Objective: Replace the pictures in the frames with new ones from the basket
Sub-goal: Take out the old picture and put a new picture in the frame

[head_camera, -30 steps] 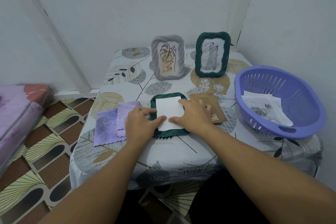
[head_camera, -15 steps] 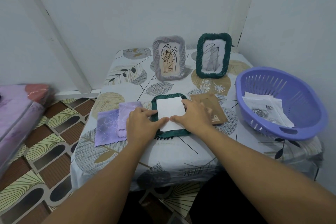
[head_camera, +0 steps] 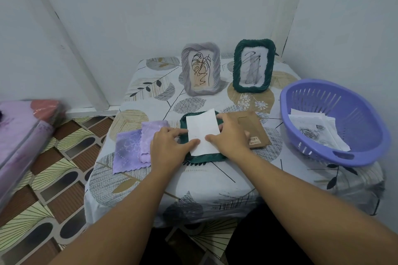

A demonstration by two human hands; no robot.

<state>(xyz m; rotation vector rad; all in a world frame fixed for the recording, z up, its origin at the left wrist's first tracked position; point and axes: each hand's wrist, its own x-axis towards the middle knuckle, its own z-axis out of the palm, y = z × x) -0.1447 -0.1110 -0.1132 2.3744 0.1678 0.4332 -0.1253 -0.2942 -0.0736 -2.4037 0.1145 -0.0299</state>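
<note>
A dark green frame (head_camera: 204, 158) lies flat on the table in front of me with a white picture sheet (head_camera: 202, 131) on its back. My left hand (head_camera: 170, 146) rests on the frame's left edge, its thumb pressing the sheet's near left corner. My right hand (head_camera: 231, 135) holds the sheet's right edge, thumb on top; the sheet's far end sticks out past the frame. A brown backing board (head_camera: 256, 133) lies under and right of my right hand. The purple basket (head_camera: 366, 157) on the right holds several printed pictures (head_camera: 316, 133).
A grey frame (head_camera: 201, 69) and a second green frame (head_camera: 254, 65) stand upright at the back of the table, each with a line drawing. Two purple cloths (head_camera: 133, 146) lie left of my left hand. Walls close the back and right; a tiled floor (head_camera: 53, 178) lies to the left.
The white sheet has shifted away from me and tilted, so its far end now passes the frame's far edge. Both hands stayed at its near corners.
</note>
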